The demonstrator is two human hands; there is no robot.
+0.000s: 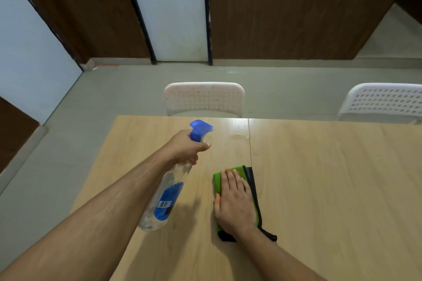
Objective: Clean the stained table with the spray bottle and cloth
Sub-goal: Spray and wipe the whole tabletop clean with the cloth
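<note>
My left hand (pixel 186 147) grips the neck of a clear spray bottle (pixel 165 196) with a blue label and a blue trigger head, held tilted above the light wooden table (pixel 331 189), nozzle pointing toward the far edge. A small wet patch (pixel 239 136) glistens on the table beyond the nozzle, beside the seam. My right hand (pixel 235 201) lies flat, fingers straight, pressing on a folded green cloth (pixel 218 181) with dark edging that rests on the table.
Two white perforated plastic chairs stand at the table's far side, one (pixel 204 98) straight ahead and one (pixel 383 101) at the right. Beyond them are grey floor, brown wall panels and a white door (pixel 173 18).
</note>
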